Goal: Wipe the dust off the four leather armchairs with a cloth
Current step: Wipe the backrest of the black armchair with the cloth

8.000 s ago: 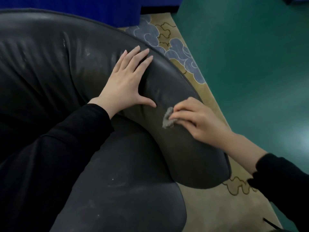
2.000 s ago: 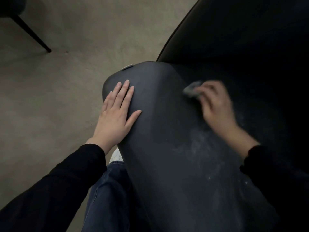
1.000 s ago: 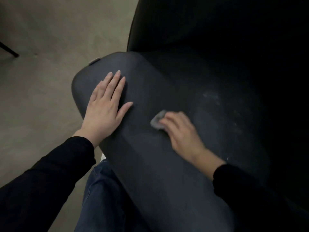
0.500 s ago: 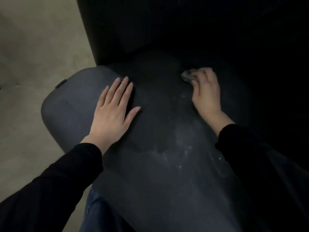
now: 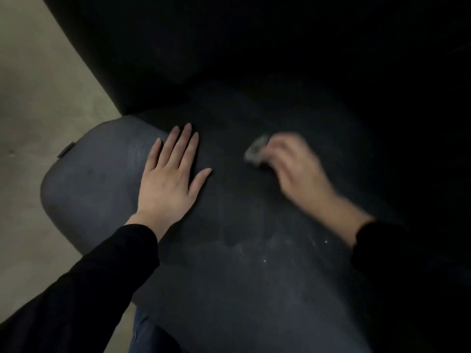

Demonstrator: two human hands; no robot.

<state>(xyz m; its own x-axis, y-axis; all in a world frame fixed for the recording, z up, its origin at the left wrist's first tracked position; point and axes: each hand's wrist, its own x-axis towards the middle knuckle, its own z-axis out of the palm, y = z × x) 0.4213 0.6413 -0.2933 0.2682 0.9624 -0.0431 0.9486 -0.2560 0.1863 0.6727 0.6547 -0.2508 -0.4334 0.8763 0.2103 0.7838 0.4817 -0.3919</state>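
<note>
- Dusty black leather armchair seat fills the dim view, with beige floor at left
- Flat on it lies the left hand, fingers straight and slightly spread
- The blurred right hand grips a small grey cloth mid-seat
- Blue jeans show at the seat's near edge

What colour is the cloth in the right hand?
The cloth is grey, though motion-blurred; the head view is the only one.
</note>
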